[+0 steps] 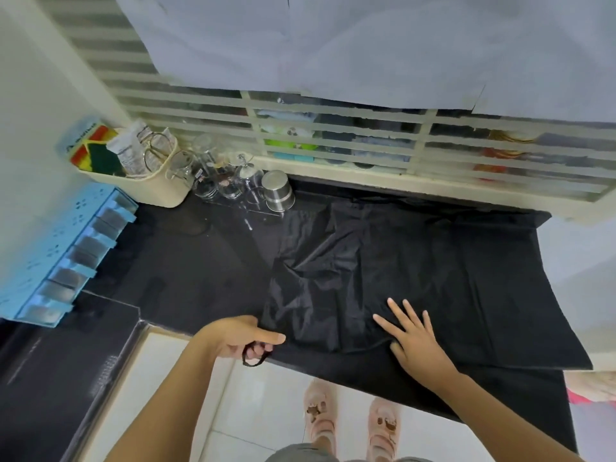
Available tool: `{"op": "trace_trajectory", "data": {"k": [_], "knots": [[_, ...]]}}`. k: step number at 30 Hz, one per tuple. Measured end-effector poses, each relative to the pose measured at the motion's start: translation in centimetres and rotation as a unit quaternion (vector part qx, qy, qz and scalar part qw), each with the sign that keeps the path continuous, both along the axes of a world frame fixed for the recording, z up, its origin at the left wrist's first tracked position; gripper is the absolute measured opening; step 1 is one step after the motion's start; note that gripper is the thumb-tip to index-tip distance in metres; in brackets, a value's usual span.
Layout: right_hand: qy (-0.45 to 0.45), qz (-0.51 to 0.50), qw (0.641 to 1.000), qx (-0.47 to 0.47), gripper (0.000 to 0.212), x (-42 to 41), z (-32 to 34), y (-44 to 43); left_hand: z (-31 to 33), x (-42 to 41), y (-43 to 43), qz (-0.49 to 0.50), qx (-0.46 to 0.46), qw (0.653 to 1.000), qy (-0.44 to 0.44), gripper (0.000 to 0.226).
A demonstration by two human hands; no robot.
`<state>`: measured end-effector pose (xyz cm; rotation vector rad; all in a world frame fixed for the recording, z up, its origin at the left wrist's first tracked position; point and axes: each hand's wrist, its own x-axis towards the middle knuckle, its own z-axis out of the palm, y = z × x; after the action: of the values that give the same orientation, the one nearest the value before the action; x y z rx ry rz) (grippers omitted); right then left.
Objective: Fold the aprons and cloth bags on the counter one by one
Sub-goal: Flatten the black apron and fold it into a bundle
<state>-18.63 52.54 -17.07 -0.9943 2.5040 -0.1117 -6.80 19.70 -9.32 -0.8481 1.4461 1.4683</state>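
Observation:
A black apron lies spread and creased on the dark counter, reaching from the window sill to the front edge. My left hand is closed on the apron's near left corner at the counter edge, and a thin black strap loop hangs from its fingers. My right hand lies flat on the apron's near edge with its fingers spread. No cloth bag can be told apart from the black fabric.
At the back left stand a cream basket with tubes and sponges, several upturned glasses and a steel cup. A blue rack hangs on the left wall. A barred window runs behind the counter.

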Motion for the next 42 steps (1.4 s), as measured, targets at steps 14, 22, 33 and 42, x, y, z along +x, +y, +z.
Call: {"op": "trace_trajectory", "data": {"k": [14,22,33,42], "knots": [[0.016,0.066,0.996,0.054,0.046,1.9,0.6,1.0,6.3,0.2,-9.8,0.063,-0.69,0.671,0.264,0.036],[-0.026,0.103,0.994,0.037,0.047,4.0,0.2,-2.1,-0.1,-3.0,4.7,-0.122,-0.55,0.774,0.288,0.069],[-0.034,-0.09,0.992,0.082,0.073,2.7,0.3,1.9,-10.0,0.0,9.4,-0.151,-0.576,0.776,0.208,0.089],[-0.077,-0.023,0.997,0.02,0.062,2.0,4.0,1.1,-8.8,-6.8,15.0,-0.262,-0.499,0.743,0.362,0.077]]}}
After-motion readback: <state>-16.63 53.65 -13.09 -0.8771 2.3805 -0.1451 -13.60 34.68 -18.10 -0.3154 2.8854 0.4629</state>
